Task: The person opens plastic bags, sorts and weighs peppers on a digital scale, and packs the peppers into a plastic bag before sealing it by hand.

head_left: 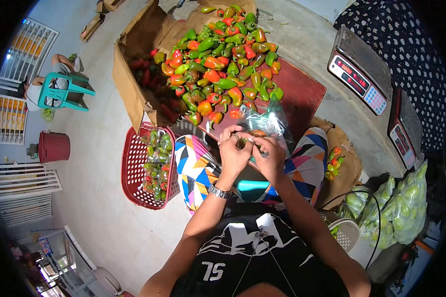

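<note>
My left hand (234, 151), with a metal watch on its wrist, is closed with its fingertips pinched together above my lap. Close against it, my right hand (270, 154) is closed as well. Both pinch the gathered edge of a clear plastic bag (271, 121), which spreads out just beyond the fingers. A reddish pepper shows by the fingertips; what lies between them is partly hidden. Past the hands, a large heap of red and green peppers (227, 83) spills from a tipped cardboard box (129, 89) onto a red tabletop (302, 91).
At my left stands a red plastic basket (130, 171) holding bagged peppers (158, 168). Two digital scales (356, 74) are on the right, near filled bags of green produce (406, 208). A person sits on a green chair (74, 86) far left. Several peppers (335, 161) lie on cardboard.
</note>
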Tool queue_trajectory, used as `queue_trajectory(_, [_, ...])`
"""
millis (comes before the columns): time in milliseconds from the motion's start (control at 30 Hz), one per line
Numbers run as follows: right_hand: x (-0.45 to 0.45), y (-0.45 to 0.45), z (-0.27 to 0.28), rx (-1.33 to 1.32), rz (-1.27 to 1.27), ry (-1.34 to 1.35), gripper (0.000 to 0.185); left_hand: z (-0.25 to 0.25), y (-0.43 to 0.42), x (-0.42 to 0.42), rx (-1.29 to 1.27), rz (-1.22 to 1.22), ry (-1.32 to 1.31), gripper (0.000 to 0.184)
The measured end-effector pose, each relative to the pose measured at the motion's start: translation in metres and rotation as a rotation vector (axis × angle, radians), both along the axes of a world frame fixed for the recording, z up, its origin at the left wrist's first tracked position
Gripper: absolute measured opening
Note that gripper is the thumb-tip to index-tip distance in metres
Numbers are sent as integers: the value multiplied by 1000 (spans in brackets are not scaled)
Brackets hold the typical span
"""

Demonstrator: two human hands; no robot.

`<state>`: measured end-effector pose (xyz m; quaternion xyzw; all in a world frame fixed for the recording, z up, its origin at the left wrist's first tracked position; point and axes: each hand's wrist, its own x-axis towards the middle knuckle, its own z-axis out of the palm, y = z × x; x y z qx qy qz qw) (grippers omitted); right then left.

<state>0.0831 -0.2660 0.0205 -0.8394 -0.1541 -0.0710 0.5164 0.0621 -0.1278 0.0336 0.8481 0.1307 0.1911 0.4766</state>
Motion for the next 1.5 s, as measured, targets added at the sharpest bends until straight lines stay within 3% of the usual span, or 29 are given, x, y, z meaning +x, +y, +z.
queue_trajectory(100, [-1,1,2,-3,-26,73,23,7,-2,1,119,-10,-61,11])
queue_trajectory(233, [-6,-1,-8,-33,-101,-68,16,18,1,6,253,-145,-82,10])
queue_trajectory(333, [-8,-4,-13,121,-85,87,16,22,-2,10,244,-178,-54,9])
queue_trajectory(833, [3,-8,-11,113,-84,54,17,20,-1,13,63,-196,102,15])
queue_trajectory(1133, [9,-9,-7,49,-10,-167,21,23,13,15,13,-351,181,18])
queue_trajectory(1233, [10,-8,-8,87,13,-151,22,21,26,19,15,-499,223,19])
queue_trajectory(1500, [13,-9,1,72,50,-17,21,30,36,22,149,-599,179,22])
